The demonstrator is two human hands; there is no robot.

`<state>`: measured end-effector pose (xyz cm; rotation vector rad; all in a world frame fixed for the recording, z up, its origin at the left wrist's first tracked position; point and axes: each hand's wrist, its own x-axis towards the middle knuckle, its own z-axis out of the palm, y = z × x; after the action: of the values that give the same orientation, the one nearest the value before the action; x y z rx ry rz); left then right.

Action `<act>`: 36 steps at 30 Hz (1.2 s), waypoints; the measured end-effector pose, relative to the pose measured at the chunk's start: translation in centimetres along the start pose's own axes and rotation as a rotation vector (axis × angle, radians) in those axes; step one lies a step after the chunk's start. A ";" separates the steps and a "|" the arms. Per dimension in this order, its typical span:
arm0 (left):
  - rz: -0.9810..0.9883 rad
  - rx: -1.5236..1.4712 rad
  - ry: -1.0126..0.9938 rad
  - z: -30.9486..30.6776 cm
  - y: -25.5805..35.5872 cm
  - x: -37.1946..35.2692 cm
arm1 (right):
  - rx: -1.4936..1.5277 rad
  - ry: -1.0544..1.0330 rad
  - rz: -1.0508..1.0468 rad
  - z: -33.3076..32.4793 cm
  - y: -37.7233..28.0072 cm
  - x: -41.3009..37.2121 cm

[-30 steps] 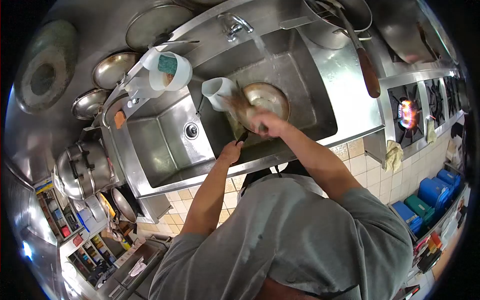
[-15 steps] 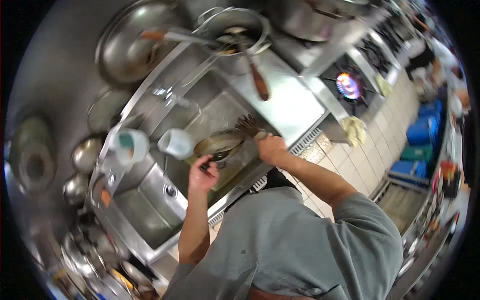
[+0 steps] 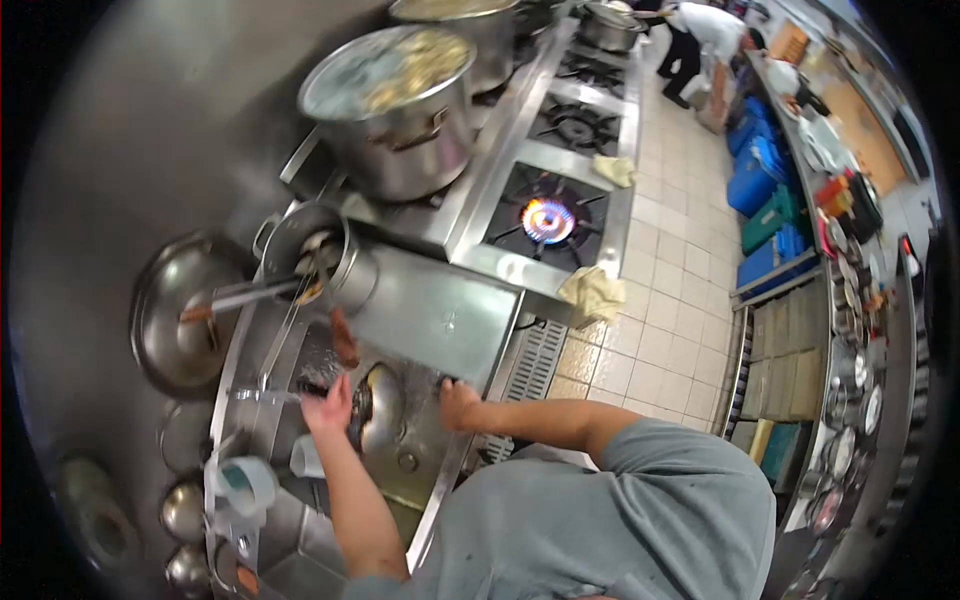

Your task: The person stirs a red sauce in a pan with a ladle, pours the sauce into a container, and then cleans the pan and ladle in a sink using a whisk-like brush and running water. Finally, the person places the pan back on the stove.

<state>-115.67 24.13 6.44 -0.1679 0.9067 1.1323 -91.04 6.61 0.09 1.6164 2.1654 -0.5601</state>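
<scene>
My left hand [image 3: 328, 405] is closed around the dark handle of a frying pan, to the left of its shiny round body. The pan [image 3: 384, 408] is tilted inside the metal sink [image 3: 425, 470]. On the pan's right, my right hand [image 3: 460, 405] forms a fist over the sink's near side. A dark end of the brush [image 3: 447, 382] shows at the fist; its bristles are hidden or blurred. Beside my left hand is the faucet [image 3: 265, 393]. A wooden-handled utensil [image 3: 343, 338] leans out of a metal pot [image 3: 345, 265] just beyond the hands.
A lit burner [image 3: 548, 220] glows on the stove, with a cloth [image 3: 592, 295] at its corner. Large stockpots [image 3: 395, 150] stand behind. White plastic jugs [image 3: 245, 485] sit by the sink. A person [image 3: 705, 35] works down the tiled aisle [image 3: 655, 270], opposite blue bins [image 3: 755, 175].
The view has swung toward the stove. The pan has tipped up on its side, my left hand still at its handle. The brush bristles, plain before, no longer show at my right hand.
</scene>
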 end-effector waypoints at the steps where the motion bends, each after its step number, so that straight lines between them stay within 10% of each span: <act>1: 0.042 0.047 0.004 -2.4 -0.4 0.5 | -0.046 0.066 -0.062 1.9 0.3 0.9; 2: 0.246 0.080 0.046 -3.0 -2.5 -1.3 | -0.047 0.079 -0.040 1.0 1.6 -0.4; 7: -0.024 -0.462 0.101 -11.9 -2.3 -6.4 | 0.509 0.592 -0.291 0.0 6.8 -10.6; 12: -0.357 -0.559 0.120 -17.7 -5.8 -9.7 | 0.514 0.434 0.151 8.1 14.0 -16.4; 18: -0.250 0.300 0.245 -18.3 -10.0 -10.7 | 0.595 0.074 0.798 23.5 19.0 -28.3; 21: -0.181 0.640 0.256 -19.4 -8.3 -15.8 | 0.339 -0.686 0.542 44.1 22.5 -33.1; 23: 0.073 1.114 0.192 -20.7 -7.8 -17.9 | 0.491 -0.743 0.694 44.2 19.7 -41.6; 25: 0.360 1.535 0.188 -21.1 -6.9 -19.3 | 0.505 -0.756 0.324 55.8 20.2 -47.6; 28: 0.488 1.691 0.289 -21.9 -4.5 -19.5 | 0.893 -0.810 0.843 57.0 17.3 -52.5; 29: 0.454 1.674 0.305 -20.0 -4.9 -21.1 | 1.070 -0.701 1.205 52.2 15.5 -53.4; 32: 0.340 1.346 0.114 -21.3 -4.0 -19.0 | 1.268 -0.557 1.138 42.9 15.1 -50.7; 34: 0.252 0.925 0.050 -19.0 -5.6 -19.1 | 2.031 -0.102 1.054 49.7 20.3 -48.7; 36: 0.150 0.551 0.134 -16.0 -7.9 -20.0 | 1.682 0.027 0.991 43.3 20.4 -47.2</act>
<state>-120.08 -2.29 7.59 0.2828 1.3344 0.9755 -56.07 -49.15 -13.83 2.9019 0.1850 -2.1286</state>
